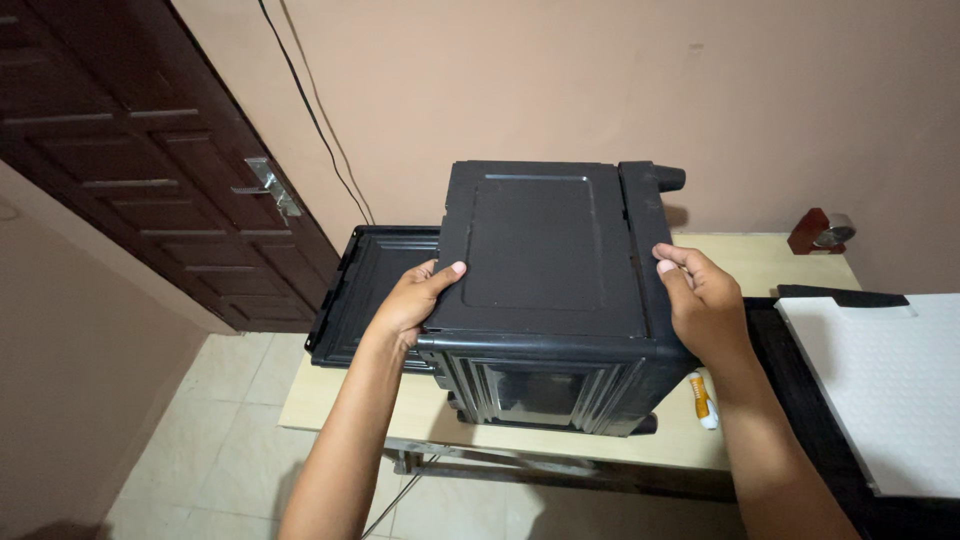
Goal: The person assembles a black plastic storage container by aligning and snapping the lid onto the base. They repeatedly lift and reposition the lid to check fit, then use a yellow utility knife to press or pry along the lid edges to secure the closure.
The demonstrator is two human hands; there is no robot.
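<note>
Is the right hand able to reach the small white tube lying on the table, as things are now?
Probably yes, once it lets go. The right hand grips the black case, and the white tube lies on the table just below that wrist, with nothing over it.

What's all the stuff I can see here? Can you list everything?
case: one, black, on the table, held at both sides
panel: one, black, flat on the table, left of the case
table: one, pale wood
tube: one, white and orange, on the table by the case
tape dispenser: one, dark red, far right corner
board: one, white, right edge
door: one, dark brown, left
left hand: one, grip on the case's left side
right hand: one, grip on the case's right side
</note>
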